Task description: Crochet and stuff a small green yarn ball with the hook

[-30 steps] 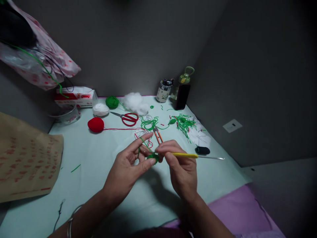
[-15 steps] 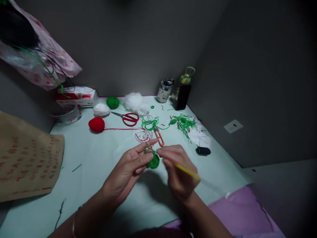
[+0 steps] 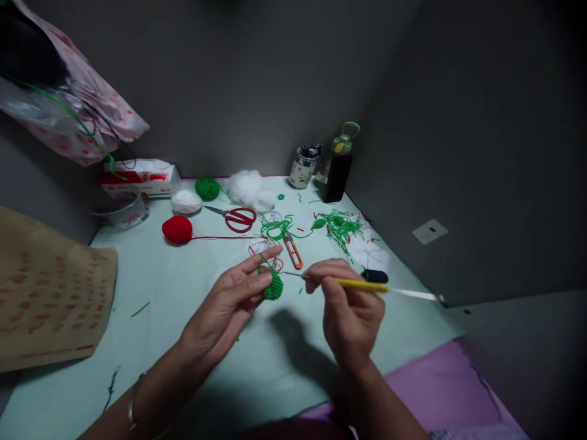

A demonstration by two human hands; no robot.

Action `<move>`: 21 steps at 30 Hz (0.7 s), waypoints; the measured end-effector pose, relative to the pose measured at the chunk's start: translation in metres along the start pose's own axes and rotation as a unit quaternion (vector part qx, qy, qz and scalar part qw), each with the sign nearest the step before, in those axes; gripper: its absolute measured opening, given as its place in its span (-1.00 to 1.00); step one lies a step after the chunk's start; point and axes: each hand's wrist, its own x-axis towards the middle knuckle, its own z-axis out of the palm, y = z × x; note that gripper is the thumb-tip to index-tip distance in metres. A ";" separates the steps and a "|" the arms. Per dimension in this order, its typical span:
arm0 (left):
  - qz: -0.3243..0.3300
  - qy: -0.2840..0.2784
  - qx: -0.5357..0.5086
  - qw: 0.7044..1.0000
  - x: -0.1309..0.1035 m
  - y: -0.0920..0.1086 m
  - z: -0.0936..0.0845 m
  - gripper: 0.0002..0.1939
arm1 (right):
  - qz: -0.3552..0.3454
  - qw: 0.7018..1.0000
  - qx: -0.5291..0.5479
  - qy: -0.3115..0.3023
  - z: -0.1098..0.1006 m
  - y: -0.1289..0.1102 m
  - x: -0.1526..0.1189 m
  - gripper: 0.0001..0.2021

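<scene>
The green crocheted piece (image 3: pixel 274 287) is held up over the pale table cover (image 3: pixel 169 293), its knitted surface facing the camera. The left hand (image 3: pixel 227 302) has its edge pinched between thumb and fingers, closed firmly, with the index finger stretched out above it. A green strand (image 3: pixel 266 263) runs from that finger down to the piece. To the right of the piece, the right hand (image 3: pixel 352 308) is closed around the yellow handle of the crochet hook (image 3: pixel 362 285). The hook's thin metal tip points left at the top of the piece; whether they touch, I cannot tell.

Just beyond the piece lie the orange snips (image 3: pixel 293 252) and, farther back, loops of green yarn (image 3: pixel 274 230). Beyond it to the left are the red-handled scissors (image 3: pixel 241 220), the red yarn ball (image 3: pixel 177 230), the white yarn ball (image 3: pixel 186 201) and the green yarn ball (image 3: pixel 208 187). White stuffing (image 3: pixel 251 189) sits behind it. Beyond it to the right are green yarn clippings (image 3: pixel 343 229), a pen cup (image 3: pixel 302 173) and an upright black phone (image 3: pixel 338 178). Well to its left stands a brown paper bag (image 3: pixel 55 299).
</scene>
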 end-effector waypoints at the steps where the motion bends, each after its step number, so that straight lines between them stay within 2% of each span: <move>1: 0.014 0.000 0.009 1.000 0.000 0.002 0.000 -0.47 | 0.048 0.997 0.060 0.005 -0.001 0.000 0.003 -0.81; 4: 0.039 0.002 0.044 0.998 -0.002 0.001 0.001 -0.46 | 0.118 0.980 0.158 -0.021 -0.001 0.001 0.007 -0.84; 8: 0.042 -0.007 0.090 0.995 -0.002 -0.006 0.002 -0.54 | 0.115 0.979 0.160 -0.049 0.003 0.006 0.005 -0.84; 10: 0.047 -0.009 0.096 0.994 -0.002 -0.007 0.002 -0.62 | 0.122 0.978 0.161 -0.045 0.003 0.007 0.004 -0.84; 13: 0.059 0.006 0.099 0.993 -0.001 -0.007 0.001 -0.78 | 0.137 0.977 0.166 -0.001 0.001 0.005 0.004 -0.82; 16: 0.062 0.010 0.100 0.993 0.000 -0.006 0.001 -0.85 | 0.123 0.980 0.154 0.032 -0.002 0.001 0.005 -0.81; 21: 0.062 0.006 0.098 0.993 -0.002 -0.005 0.003 -0.85 | 0.083 0.989 0.120 -0.012 -0.003 -0.002 0.004 -0.82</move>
